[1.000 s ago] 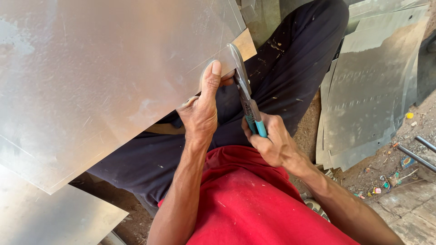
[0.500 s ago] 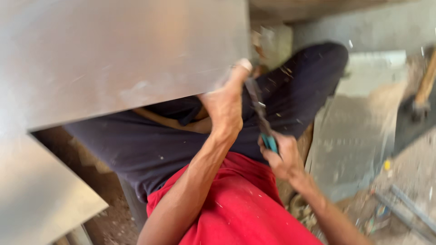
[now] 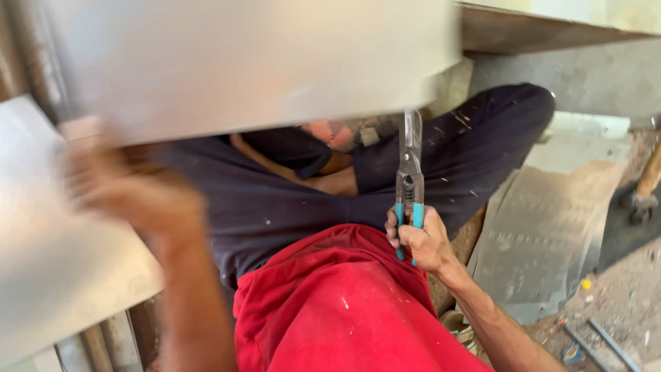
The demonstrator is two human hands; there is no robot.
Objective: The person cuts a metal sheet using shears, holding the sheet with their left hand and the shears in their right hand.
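1. a flat metal sheet (image 3: pixel 48 275) lies at the far left edge, pale and blurred.
2. the left hand (image 3: pixel 131 193), smeared by motion, is raised beside the lower edge of a large metal sheet (image 3: pixel 241 62) that fills the top of the view; whether its fingers grip that sheet cannot be told.
3. a red shirt (image 3: pixel 344 303) and dark trousers (image 3: pixel 275 200) fill the centre below the sheet.
4. the right hand (image 3: pixel 423 241) has its fingers wrapped tight around the teal handles of tin snips (image 3: pixel 410 186), which stand upright, blades pointing up to the large sheet's lower edge.
5. at right, a dull scrap sheet (image 3: pixel 544 234) lies on the dusty ground (image 3: pixel 620 296).
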